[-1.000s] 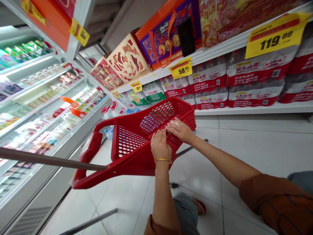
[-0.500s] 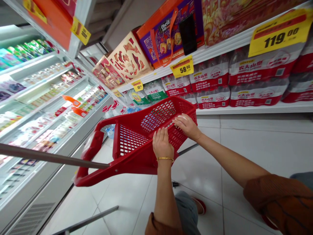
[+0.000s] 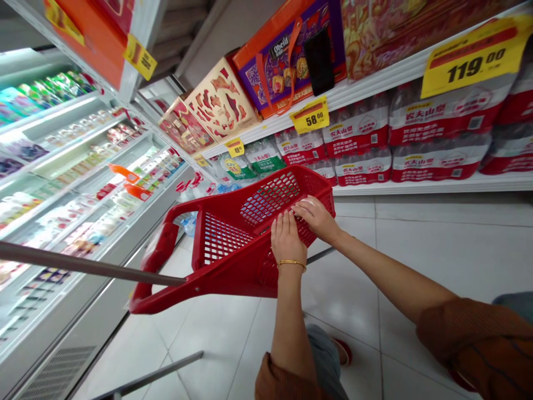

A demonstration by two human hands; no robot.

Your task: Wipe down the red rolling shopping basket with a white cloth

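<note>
A red plastic shopping cart [image 3: 233, 283] with latticed sides takes up the middle of the head view, its handle end toward the left. My left hand [image 3: 288, 240], with a gold bangle at the wrist, is closed over the cart's near rim, fingers pointing into the basket. Just to its right, my right hand [image 3: 320, 221] is hooked over the same rim close to the cart's right end. The hands nearly touch. No goods show in the visible part of the basket; the undersides of my fingers are hidden.
Behind the cart, a shelf holds gift boxes [image 3: 287, 64] above shrink-wrapped water bottle packs [image 3: 441, 155]. Yellow price tags [image 3: 310, 115] stick out from it. A lit refrigerated case [image 3: 79, 216] lines the left. A grey metal pole [image 3: 91, 265] crosses in front of the cart handle.
My left hand has slid a little to the right along the rim, closer to my right hand. My right hand and the cart have hardly moved.
</note>
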